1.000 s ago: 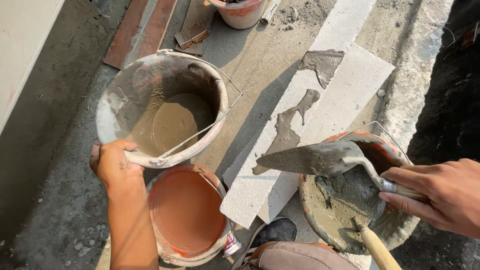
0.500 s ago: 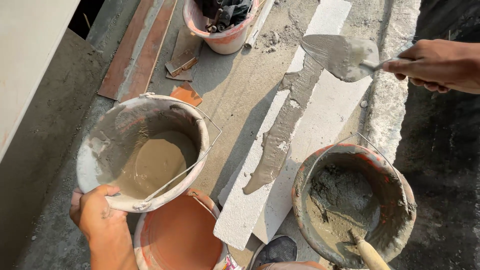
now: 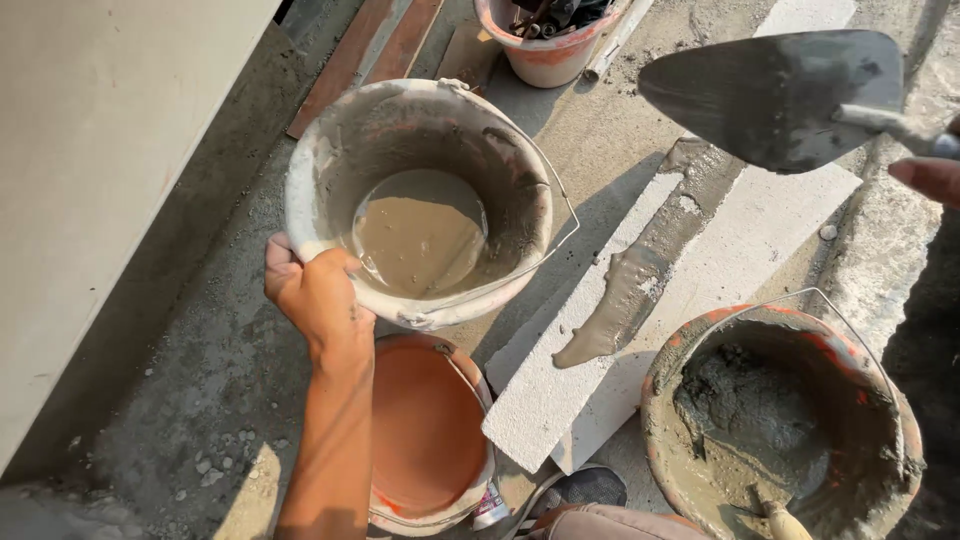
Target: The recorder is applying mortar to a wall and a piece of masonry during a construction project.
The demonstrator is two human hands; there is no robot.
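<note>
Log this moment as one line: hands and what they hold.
left hand: grips rim of slurry bucket | right hand: holds trowel above white block | mortar bucket: on ground

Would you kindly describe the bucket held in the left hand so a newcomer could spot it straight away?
Start at the long white block lying on the concrete floor with a grey mortar streak along it. Just left of it, the left hand holds a mortar-caked bucket by its near rim. Unlike the orange bucket below it and the bucket of thick mortar, it holds thin, watery brown slurry.
</note>
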